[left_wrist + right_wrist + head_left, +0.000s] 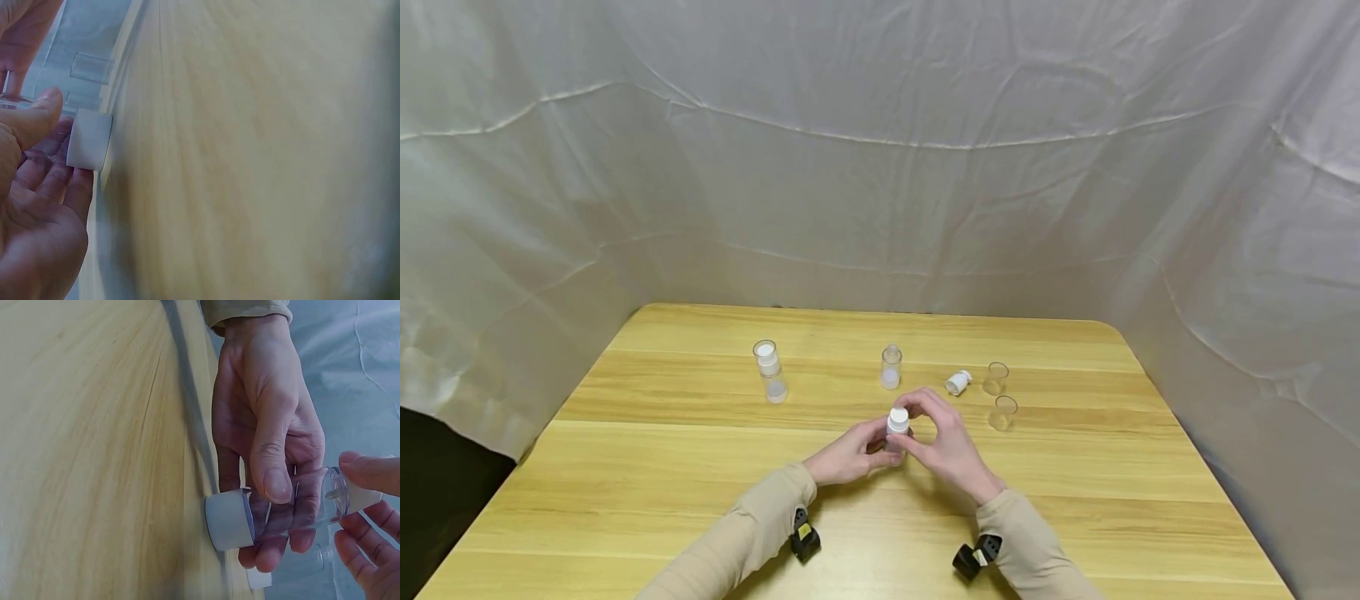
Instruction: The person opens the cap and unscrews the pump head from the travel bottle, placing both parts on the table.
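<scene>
A small clear pump bottle with a white base and a white pump top [898,419] is held upright between both hands over the table. My left hand [852,452] grips its clear body, thumb on one side and fingers on the other. My right hand [946,442] pinches the white top between thumb and fingers. In the right wrist view, the white base [229,520] protrudes past the left hand's fingers. The white collar [362,497] sits at the bottle's mouth under the right thumb. In the left wrist view, the base [89,139] shows beyond the left thumb.
On the wooden table [685,467], a capped pump bottle [771,375] stands at the left. A clear bottle without a pump top [891,368] stands behind the hands. To the right are a white pump top [958,382] lying tipped and two clear caps [996,379]. Grey sheeting [880,208] surrounds the table.
</scene>
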`<state>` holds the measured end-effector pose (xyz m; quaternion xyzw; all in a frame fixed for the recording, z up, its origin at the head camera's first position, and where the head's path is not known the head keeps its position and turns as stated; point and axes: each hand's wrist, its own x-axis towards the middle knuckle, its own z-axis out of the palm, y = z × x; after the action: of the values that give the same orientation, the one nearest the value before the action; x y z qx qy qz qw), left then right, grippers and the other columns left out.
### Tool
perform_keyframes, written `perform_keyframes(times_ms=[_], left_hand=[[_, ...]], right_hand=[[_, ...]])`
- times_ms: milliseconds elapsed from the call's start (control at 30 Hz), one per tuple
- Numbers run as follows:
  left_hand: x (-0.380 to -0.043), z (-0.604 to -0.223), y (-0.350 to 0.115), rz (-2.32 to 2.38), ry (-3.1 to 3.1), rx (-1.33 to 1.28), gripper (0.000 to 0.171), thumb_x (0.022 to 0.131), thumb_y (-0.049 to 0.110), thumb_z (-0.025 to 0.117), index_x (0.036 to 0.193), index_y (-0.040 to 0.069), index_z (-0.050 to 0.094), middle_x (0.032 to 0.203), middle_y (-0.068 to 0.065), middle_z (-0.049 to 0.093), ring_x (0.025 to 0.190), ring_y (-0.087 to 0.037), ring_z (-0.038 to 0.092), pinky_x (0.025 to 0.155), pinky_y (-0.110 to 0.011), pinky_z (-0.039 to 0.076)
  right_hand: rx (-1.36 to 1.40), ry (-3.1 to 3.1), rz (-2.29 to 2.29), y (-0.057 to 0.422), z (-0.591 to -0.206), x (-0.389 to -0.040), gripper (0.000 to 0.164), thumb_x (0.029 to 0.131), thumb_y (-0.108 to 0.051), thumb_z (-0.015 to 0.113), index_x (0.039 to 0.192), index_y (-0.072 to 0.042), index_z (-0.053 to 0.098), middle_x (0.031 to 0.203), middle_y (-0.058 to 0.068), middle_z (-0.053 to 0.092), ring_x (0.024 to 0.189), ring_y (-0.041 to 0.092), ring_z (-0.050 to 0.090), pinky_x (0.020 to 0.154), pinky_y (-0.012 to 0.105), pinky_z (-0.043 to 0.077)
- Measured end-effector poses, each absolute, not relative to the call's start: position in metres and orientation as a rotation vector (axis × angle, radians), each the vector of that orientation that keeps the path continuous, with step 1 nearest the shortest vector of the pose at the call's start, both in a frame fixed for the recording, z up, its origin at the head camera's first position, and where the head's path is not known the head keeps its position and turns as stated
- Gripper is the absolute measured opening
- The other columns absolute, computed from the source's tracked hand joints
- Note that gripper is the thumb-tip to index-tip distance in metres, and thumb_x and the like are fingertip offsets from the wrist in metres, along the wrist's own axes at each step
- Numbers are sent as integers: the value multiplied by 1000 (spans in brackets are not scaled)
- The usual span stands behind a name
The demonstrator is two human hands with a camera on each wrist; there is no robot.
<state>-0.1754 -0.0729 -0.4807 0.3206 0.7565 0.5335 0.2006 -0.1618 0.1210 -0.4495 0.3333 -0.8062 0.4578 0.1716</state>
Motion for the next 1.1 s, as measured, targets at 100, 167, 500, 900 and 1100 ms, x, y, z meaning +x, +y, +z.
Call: perform_keyframes(times_ms=[100, 167, 500, 900, 1100], left_hand=[[-175, -481, -73, 1488, 2116, 894, 55, 100, 10, 60, 150, -1, 40, 146, -19, 55, 133, -32, 56, 117, -31, 44], [-175, -481, -73, 1483, 2124, 900, 55, 100, 11, 60, 150, -1, 40, 146, -19, 56, 133, -32, 56, 116, -30, 44], [-176, -482, -74, 1470, 2140, 922, 49, 100, 12, 60, 145, 0, 46, 139, -16, 62, 131, -31, 58, 116, -30, 44], [-176, -483, -74, 1462, 2164, 927, 44, 100, 15, 60, 141, 2, 51, 139, -15, 61, 135, -31, 55, 120, -38, 42], [-175, -482, -73, 1472, 2157, 890, 47, 100, 12, 61, 143, 0, 48, 142, -17, 59, 136, -32, 54, 120, -43, 41]], right_hand=[[941, -2290, 1306, 121, -450, -162, 41, 76, 2, 84, 112, -4, 65, 103, 9, 69, 90, 20, 67, 85, 31, 61], [941, -2293, 1311, 121, -449, -161, 41, 75, 3, 84, 112, -3, 66, 104, 9, 70, 90, 20, 66, 85, 31, 61], [1013, -2315, 1299, 123, -449, -161, 44, 78, 1, 81, 119, -3, 64, 112, 11, 70, 99, 18, 65, 87, 34, 61], [895, -2286, 1283, 117, -449, -160, 50, 73, -7, 88, 116, -1, 63, 104, 6, 65, 93, 15, 63, 85, 30, 59], [895, -2276, 1280, 115, -448, -160, 41, 75, -3, 86, 109, -5, 64, 101, 6, 66, 90, 17, 64, 82, 30, 60]])
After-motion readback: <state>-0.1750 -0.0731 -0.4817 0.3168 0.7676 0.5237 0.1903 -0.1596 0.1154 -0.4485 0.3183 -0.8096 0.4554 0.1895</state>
